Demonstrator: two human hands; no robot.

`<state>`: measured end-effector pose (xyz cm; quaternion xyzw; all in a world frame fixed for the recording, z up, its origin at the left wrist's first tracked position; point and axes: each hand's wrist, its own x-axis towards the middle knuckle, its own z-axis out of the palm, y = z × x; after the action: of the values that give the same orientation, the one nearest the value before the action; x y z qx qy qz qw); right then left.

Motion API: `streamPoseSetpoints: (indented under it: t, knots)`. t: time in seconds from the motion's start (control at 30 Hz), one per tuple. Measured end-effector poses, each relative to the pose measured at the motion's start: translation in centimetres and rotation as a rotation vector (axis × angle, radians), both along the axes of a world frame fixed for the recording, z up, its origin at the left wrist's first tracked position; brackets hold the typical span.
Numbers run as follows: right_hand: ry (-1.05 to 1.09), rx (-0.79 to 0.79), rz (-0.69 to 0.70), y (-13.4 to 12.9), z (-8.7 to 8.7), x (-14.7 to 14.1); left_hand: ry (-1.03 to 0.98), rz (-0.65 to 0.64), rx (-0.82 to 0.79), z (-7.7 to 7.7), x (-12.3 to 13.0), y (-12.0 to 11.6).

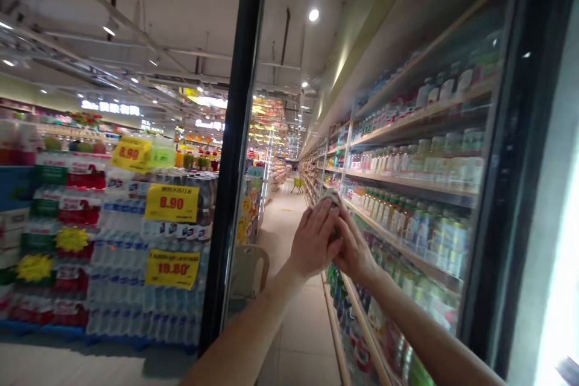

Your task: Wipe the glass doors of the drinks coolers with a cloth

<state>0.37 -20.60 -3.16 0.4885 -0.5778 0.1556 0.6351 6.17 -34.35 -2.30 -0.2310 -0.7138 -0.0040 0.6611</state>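
A greyish crumpled cloth (333,195) sits between my two hands, mostly covered by them. My left hand (314,238) is closed over its left side, fingers pointing up. From the right, my right hand (355,248) grips the same cloth, its fingers meeting those of the left. Both arms are stretched forward in front of a tall glass door, whose black frame (235,132) rises left of the hands. Whether the cloth touches the pane I cannot tell. Slight blur softens the fingertips.
Shelves of bottled drinks (416,163) run along the right, beside another dark upright frame (520,163). Stacked water packs (122,289) with yellow price signs (172,202) stand left. A beige chair (244,268) is behind the glass, near the tiled aisle (289,217).
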Motion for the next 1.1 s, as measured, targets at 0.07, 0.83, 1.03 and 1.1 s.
streamPoseSetpoints:
  t: [0.07,0.83,1.03,1.1]
  knots:
    - [0.008,-0.1,-0.141,3.2,0.8,-0.8,0.027,0.122,0.015,0.0,-0.6,0.8]
    - [-0.032,-0.402,-0.527,7.2,2.0,-3.3,0.149,0.3,-0.09,-1.5,0.1,-5.6]
    - [-0.088,-0.419,-0.522,6.7,2.0,-2.9,0.141,0.371,0.201,-0.5,1.5,-10.0]
    - [-0.1,-0.417,-0.522,6.8,2.0,-2.8,0.078,0.294,-0.053,-3.7,1.4,-8.4]
